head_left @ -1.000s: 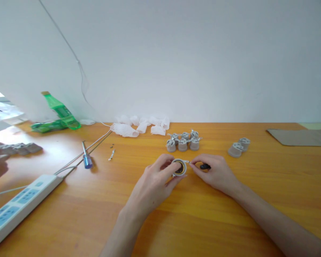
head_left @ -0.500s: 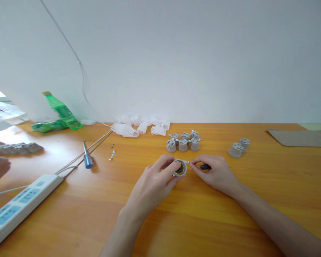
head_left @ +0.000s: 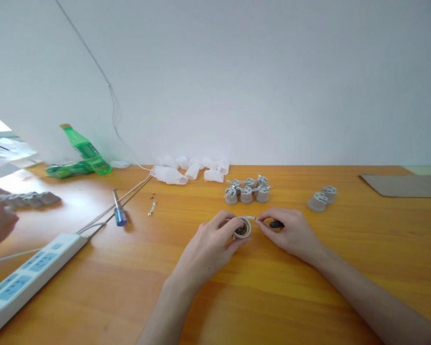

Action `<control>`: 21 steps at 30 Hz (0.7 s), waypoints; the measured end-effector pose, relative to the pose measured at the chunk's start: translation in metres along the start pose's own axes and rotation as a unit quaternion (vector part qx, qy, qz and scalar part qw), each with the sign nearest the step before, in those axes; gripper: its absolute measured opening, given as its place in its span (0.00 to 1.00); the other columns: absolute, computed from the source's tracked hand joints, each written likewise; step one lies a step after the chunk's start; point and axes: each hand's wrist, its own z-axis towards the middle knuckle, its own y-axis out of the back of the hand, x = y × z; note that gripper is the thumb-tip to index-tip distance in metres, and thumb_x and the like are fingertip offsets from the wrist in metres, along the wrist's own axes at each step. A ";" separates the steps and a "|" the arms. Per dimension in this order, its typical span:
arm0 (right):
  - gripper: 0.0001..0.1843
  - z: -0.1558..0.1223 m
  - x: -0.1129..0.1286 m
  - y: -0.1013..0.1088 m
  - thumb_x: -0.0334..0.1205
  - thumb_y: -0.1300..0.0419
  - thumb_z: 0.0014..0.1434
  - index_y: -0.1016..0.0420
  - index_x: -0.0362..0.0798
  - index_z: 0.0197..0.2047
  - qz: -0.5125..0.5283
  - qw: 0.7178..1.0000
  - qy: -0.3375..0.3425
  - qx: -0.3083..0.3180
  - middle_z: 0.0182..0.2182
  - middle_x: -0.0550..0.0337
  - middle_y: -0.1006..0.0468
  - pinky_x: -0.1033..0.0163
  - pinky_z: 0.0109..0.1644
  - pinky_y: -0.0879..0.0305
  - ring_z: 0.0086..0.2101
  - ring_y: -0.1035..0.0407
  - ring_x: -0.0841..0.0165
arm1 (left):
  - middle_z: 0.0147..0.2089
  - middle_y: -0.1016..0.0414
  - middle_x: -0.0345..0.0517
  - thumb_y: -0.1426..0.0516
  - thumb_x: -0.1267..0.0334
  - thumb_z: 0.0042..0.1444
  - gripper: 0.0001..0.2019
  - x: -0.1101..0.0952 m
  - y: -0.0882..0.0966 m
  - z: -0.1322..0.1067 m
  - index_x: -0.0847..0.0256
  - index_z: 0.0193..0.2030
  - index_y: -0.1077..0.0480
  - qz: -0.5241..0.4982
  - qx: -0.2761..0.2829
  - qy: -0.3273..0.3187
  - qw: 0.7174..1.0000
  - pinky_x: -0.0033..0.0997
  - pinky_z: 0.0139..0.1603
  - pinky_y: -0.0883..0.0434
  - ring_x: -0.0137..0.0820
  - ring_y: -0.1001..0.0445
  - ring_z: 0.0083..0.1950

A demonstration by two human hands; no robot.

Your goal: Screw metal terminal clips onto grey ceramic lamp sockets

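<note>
My left hand [head_left: 211,247] is closed round a pale ceramic lamp holder [head_left: 249,233], tilted so its open mouth faces me. The forefinger reaches into the mouth, where dark and yellowish parts show. From the holder's far side a small metal strip [head_left: 250,218] sticks out to the right. Its outer end is pinched between the thumb and forefinger of my right hand [head_left: 290,232]. A black handle [head_left: 276,224], perhaps a screwdriver's, is tucked in the same hand; its other end is hidden. Just beyond stands a group of several similar lamp holders [head_left: 246,193] with metal strips on top.
Two more lamp holders [head_left: 318,202] stand to the right, near brown cardboard [head_left: 402,185]. Leftward lie a blue-handled screwdriver [head_left: 120,215], a loose metal strip [head_left: 152,207], white foam nets [head_left: 170,175], a green bottle [head_left: 88,152] and a power strip [head_left: 39,266]. Another person's hand [head_left: 0,225] is at far left.
My left forefinger has shifted slightly in the lamp holder's mouth, and more of the inside shows. My right hand keeps its pinch. The other person's hand has moved a little rightward.
</note>
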 end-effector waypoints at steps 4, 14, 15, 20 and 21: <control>0.05 0.000 0.000 0.000 0.32 0.38 0.62 0.21 0.49 0.36 -0.003 1.000 -0.004 0.002 0.35 0.61 0.15 0.64 0.43 0.29 0.34 0.21 0.67 | 0.50 0.26 0.47 0.41 0.72 0.62 0.08 0.001 0.001 -0.001 0.56 0.46 0.30 0.017 0.008 -0.007 1.000 0.30 0.48 0.28 0.31 0.24 0.45; 0.05 0.000 0.000 0.000 0.33 0.38 0.62 0.21 0.49 0.37 -0.003 1.000 -0.012 0.006 0.35 0.61 0.15 0.64 0.42 0.28 0.34 0.21 0.67 | 0.49 0.27 0.47 0.40 0.69 0.62 0.07 -0.001 0.000 0.000 0.56 0.46 0.30 0.018 0.002 -0.016 1.000 0.30 0.47 0.28 0.32 0.24 0.44; 0.05 0.000 0.000 0.000 0.33 0.38 0.62 0.21 0.50 0.37 -0.003 1.000 -0.012 0.007 0.35 0.61 0.15 0.63 0.42 0.28 0.34 0.22 0.67 | 0.49 0.27 0.47 0.41 0.68 0.63 0.07 -0.001 -0.001 -0.001 0.57 0.47 0.30 0.017 0.002 -0.018 1.000 0.30 0.46 0.28 0.31 0.24 0.44; 0.05 0.000 0.000 0.000 0.33 0.38 0.62 0.21 0.49 0.37 -0.002 1.000 -0.011 0.007 0.35 0.61 0.15 0.63 0.42 0.28 0.34 0.22 0.68 | 0.47 0.28 0.48 0.44 0.62 0.67 0.05 -0.002 -0.003 -0.002 0.58 0.45 0.29 0.010 0.002 -0.015 1.000 0.28 0.44 0.29 0.29 0.26 0.41; 0.05 0.000 0.000 0.000 0.33 0.38 0.62 0.21 0.49 0.37 -0.002 1.000 -0.010 0.007 0.34 0.61 0.15 0.63 0.42 0.28 0.34 0.22 0.68 | 0.47 0.28 0.48 0.45 0.62 0.68 0.05 -0.003 -0.003 -0.002 0.58 0.45 0.29 0.006 0.002 -0.015 1.000 0.28 0.43 0.29 0.29 0.27 0.41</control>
